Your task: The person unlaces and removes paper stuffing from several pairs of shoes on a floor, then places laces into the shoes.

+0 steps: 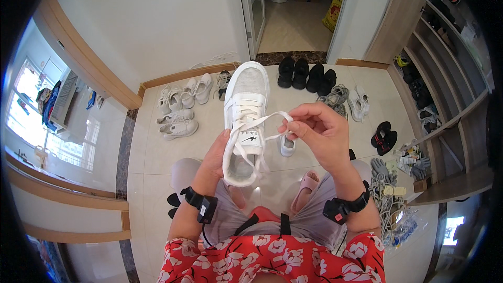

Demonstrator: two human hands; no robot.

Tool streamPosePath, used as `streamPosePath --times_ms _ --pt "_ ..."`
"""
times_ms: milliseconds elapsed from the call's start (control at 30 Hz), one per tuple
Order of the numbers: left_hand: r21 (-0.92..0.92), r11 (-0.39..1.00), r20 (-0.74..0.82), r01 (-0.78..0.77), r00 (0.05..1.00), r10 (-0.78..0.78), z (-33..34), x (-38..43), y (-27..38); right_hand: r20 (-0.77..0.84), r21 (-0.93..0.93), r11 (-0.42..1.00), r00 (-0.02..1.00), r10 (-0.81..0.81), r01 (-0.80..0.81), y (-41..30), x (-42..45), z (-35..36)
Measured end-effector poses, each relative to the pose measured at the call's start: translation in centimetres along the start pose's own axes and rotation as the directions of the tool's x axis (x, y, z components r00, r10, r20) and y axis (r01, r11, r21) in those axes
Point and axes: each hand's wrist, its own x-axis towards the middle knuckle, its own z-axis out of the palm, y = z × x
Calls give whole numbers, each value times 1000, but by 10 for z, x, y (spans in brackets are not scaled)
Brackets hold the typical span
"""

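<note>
A white lace-up sneaker (246, 98) is held up before me, toe pointing away, its mesh toe and printed tongue facing up. My left hand (214, 155) grips its left side near the heel opening; most of those fingers are hidden beneath the shoe. Between the thumb and fingers of my right hand (320, 135) is a white shoelace (275, 116), pulled out in a loop to the right of the tongue. Another stretch of lace hangs loosely over the heel opening. Partly behind my right hand, another white shoe (287, 147) sits on the floor.
White sneakers (178, 127) stand on the tiles at left, black shoes (300, 72) by the doorway. An open shoe cabinet (440, 86) lines the right side. Grey gloves (381, 169) and tangled cables (383, 204) lie at right. My pink slippers (307, 182) are below.
</note>
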Motion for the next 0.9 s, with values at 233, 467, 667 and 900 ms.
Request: streamPosePath --times_ms 233,467,667,900 --pt "123 991 -29 -44 998 48 -19 10 -12 62 -592 717 908 -415 369 9 4 5" --pt "-40 999 -107 12 994 -16 -8 11 -7 -131 -359 923 972 -195 137 28 2 19" --pt "0 1000 -56 -13 998 13 6 8 0 -149 -185 980 984 -97 68 26 0 25" --pt "-59 998 -35 -30 999 28 -7 18 5 -86 -432 884 967 -238 180 45 -16 15"
